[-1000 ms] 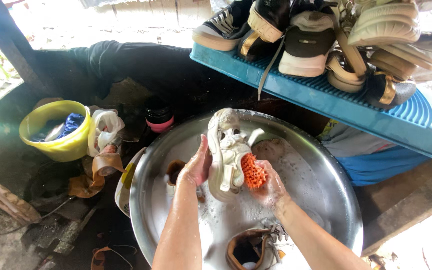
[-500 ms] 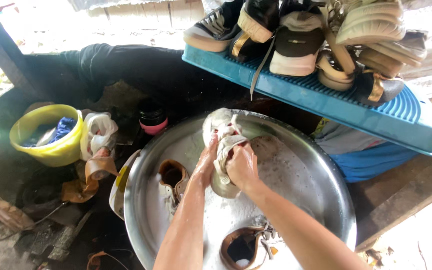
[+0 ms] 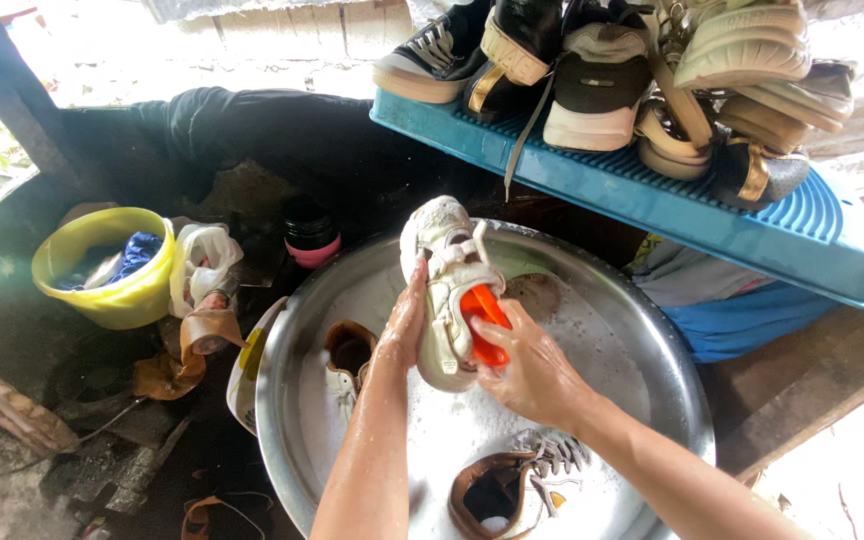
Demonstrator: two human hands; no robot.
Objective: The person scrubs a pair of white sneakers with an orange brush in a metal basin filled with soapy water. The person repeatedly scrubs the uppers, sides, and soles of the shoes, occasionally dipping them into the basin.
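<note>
Shoe (image 3: 449, 290) above basin (image 3: 642, 350), bucket (image 3: 102, 265) left

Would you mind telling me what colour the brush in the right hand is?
The brush is bright orange, held in the right hand; the head view shows it best.

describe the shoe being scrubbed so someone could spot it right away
Start at the big metal basin of soapy water. The white shoe is held above its middle by the left hand. Unlike the two brown-lined shoes lying in the water, it has an orange brush against it.

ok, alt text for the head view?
Left hand holds a white shoe over a soapy metal basin while the right hand presses an orange brush to it. More shoes lie in the basin; others sit on a blue tray.
</note>
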